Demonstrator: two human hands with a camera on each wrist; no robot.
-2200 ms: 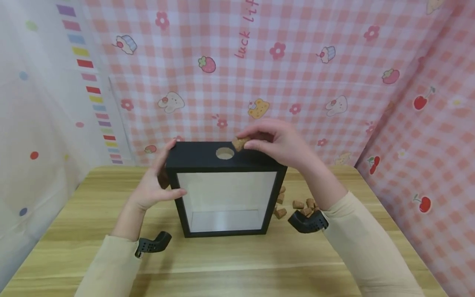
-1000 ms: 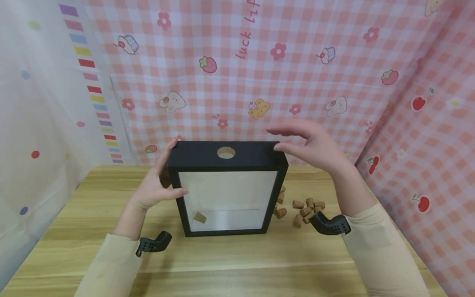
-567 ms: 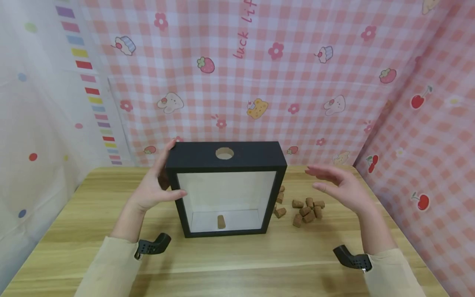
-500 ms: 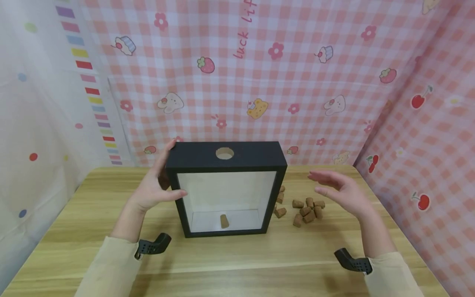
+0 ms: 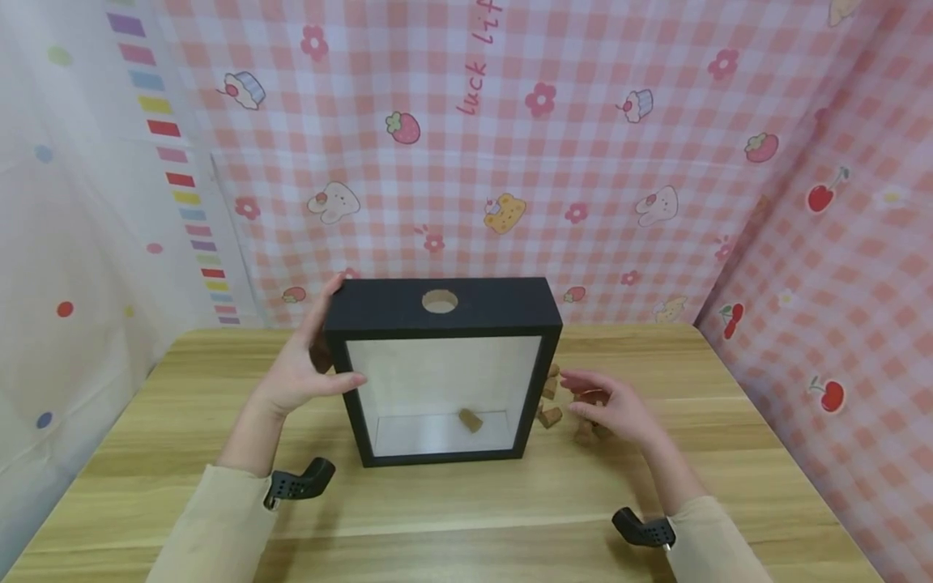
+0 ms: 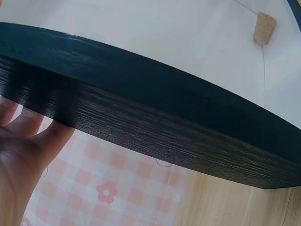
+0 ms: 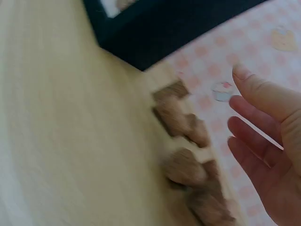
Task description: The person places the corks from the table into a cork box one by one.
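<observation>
A black shadow box frame (image 5: pixel 445 320) with a clear front and a round hole (image 5: pixel 440 302) in its top stands upright on the table. One cork (image 5: pixel 470 420) lies inside on its white floor, toward the right. My left hand (image 5: pixel 295 368) holds the frame's left side, thumb across the front edge and fingers at the back edge, as the left wrist view also shows. My right hand (image 5: pixel 612 406) hovers over the pile of loose corks (image 7: pixel 188 169) right of the frame. Its fingers are spread and hold nothing, and it partly covers the pile in the head view.
More corks (image 5: pixel 550 416) lie close beside the frame's right side. The wooden table (image 5: pixel 437 518) runs back to a pink checked cloth (image 5: pixel 452 178), with cloth walls on both sides. A black wrist camera (image 5: pixel 643 530) juts from each sleeve.
My right hand let go of a cork at the hole, swung right, then came down left over the pile. The cork dropped inside and rolled rightward. My left hand stayed put.
</observation>
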